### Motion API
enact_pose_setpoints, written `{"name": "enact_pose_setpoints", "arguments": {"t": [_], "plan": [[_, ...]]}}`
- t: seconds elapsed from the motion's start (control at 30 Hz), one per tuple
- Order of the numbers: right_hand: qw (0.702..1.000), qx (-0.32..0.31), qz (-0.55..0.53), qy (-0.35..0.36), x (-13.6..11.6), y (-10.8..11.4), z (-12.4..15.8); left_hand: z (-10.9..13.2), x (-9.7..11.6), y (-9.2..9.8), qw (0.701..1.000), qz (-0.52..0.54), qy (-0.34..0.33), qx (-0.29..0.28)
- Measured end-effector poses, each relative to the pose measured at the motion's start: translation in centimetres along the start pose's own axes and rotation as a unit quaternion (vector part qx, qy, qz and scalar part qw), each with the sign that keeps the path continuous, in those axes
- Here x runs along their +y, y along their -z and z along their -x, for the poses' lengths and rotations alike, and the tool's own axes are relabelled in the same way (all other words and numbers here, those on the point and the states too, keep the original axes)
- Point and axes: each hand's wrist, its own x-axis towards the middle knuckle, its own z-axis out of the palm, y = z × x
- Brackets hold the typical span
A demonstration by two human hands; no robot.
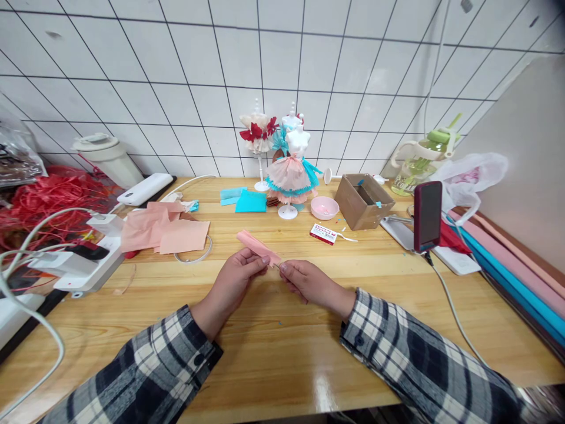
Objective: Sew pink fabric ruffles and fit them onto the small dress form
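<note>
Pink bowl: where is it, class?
In the head view, right of centre, the pink bowl stands between the pink-skirted mannequin and the cardboard box.

Finding passage over bare counter (282, 365) between left hand (236, 275), right hand (313, 280) and the near edge; meeting power strip (90, 280) and peach paper (183, 237) leftward, mannequins (292, 174) and pink bowl (324, 217) ahead, cardboard box (353, 204), upright phone (428, 215) and trailing cable (452, 318) rightward.

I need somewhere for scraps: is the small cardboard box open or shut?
Open: the top of the cardboard box is uncovered, showing its inner walls.
</note>
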Motion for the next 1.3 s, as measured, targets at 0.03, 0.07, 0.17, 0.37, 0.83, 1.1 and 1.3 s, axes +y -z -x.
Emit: {"name": "enact_pose_setpoints", "arguments": {"t": [0.03,0.07,0.17,0.37,0.83,1.1,1.3], "plan": [[1.000,-0.001,-0.001,0.002,0.01,0.00,0.00,-0.01,0.00,0.00,1.000,0.003,0.001,0.000],[1.000,-0.002,-0.002,0.002,0.02,-0.01,0.02,-0.02,-0.01,-0.01,1.000,0.004,0.002,0.000],[1.000,-0.001,-0.003,-0.001,-0.04,-0.03,0.09,-0.05,-0.08,0.00,1.000,0.008,0.003,0.001],[1.000,0.005,0.005,-0.003,-0.23,-0.04,0.08,-0.04,-0.09,0.00,1.000,0.007,-0.001,0.001],[0.999,0.022,0.016,0.018,0.35,-0.11,-0.10,-0.05,0.03,-0.10,0.999,0.036,0.024,0.019],[0.999,0.023,0.017,0.020,0.35,-0.11,-0.20,-0.09,-0.07,-0.12,1.000,0.012,0.018,0.006],[0.999,0.023,0.018,0.026,0.36,-0.10,-0.22,-0.08,-0.11,-0.04,1.000,0.007,0.019,0.004]]}}
